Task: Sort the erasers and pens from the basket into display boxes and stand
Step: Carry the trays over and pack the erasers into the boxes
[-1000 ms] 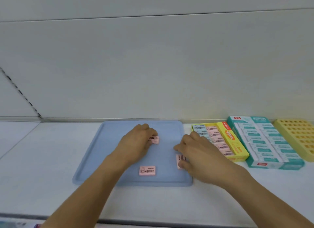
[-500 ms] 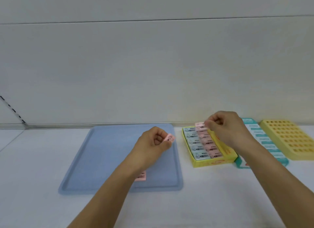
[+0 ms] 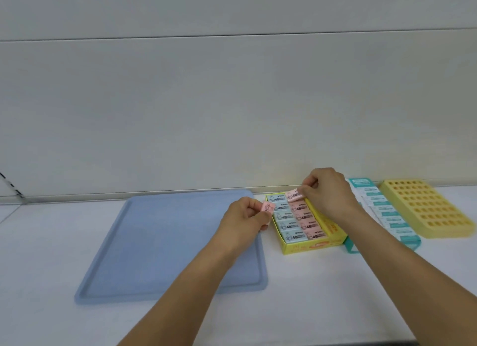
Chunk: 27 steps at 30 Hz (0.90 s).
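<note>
Both arms are stretched out over the white counter (image 3: 309,294), forearms angling in from the near edge. The left hand (image 3: 245,220) hovers above the right-hand rim of the blue tray (image 3: 154,242), knuckles toward us, fingers curled in tight, and there it is, a pink eraser (image 3: 268,206) pinched at the fingertips, its printed face turned outward and poking toward the yellow display box (image 3: 304,247). That eraser is in the air, just beside the box's left wall, not inside it.

The right hand (image 3: 327,193) is further back and higher, wrist bent down over the far end of the same yellow box. Its thumb and forefinger close on a second pink eraser (image 3: 294,194), held tilted at the top of the right-hand column, above the pink erasers lying there. Whether it touches the row beneath, I can't quite tell.

Inside the box, two neat columns: pale blue erasers (image 3: 284,216) on the left, pink erasers (image 3: 307,218) on the right, all lying flat with the 4B print up.

Beyond the right forearm sits a teal display box (image 3: 382,211) with white-and-teal erasers, partly hidden by the arm, and next to it on the far right a yellow pen stand (image 3: 426,208) full of round holes. A pale wall (image 3: 232,100) rises behind the counter.
</note>
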### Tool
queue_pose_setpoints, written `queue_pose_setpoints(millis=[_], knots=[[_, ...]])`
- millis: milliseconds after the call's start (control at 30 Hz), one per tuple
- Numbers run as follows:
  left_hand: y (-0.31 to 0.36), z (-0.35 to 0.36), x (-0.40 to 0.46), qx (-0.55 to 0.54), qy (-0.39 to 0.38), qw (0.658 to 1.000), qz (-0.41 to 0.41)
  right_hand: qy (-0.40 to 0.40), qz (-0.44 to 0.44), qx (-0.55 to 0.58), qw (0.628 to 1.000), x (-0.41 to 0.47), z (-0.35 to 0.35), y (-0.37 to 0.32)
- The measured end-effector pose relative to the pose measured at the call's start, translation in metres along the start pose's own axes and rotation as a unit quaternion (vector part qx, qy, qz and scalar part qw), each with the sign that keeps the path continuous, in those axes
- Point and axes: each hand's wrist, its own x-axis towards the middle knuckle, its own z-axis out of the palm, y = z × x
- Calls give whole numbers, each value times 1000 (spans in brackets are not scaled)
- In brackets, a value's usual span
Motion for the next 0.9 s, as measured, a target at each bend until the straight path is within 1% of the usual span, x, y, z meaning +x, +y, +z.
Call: queue_pose_setpoints(millis=[67,167,300,367,433,500,667,800,900], knots=[[-1,0,0,4,10,1000,4,16,-5,4,1000,-2,4,2],[0,0,0,6,48,999,17,40,-11,-10,999,-3,12,5],[2,-2,0,-59,58,996,35,62,-29,-55,996,-5,16,9],[2,-3,-1,-96,52,993,37,67,-67,-120,988,-8,16,9],[1,-2,-1,-116,45,992,37,65,-108,-180,976,-11,17,10],[1,-1,-1,-123,42,991,34,57,-128,-201,969,-13,15,11],[-1,6,2,-116,40,992,14,12,-150,-230,961,-14,7,15],[-1,8,3,-107,29,994,11,17,-163,-245,956,-15,9,15],[1,8,2,-109,35,993,13,-4,-165,-284,944,-16,7,12]])
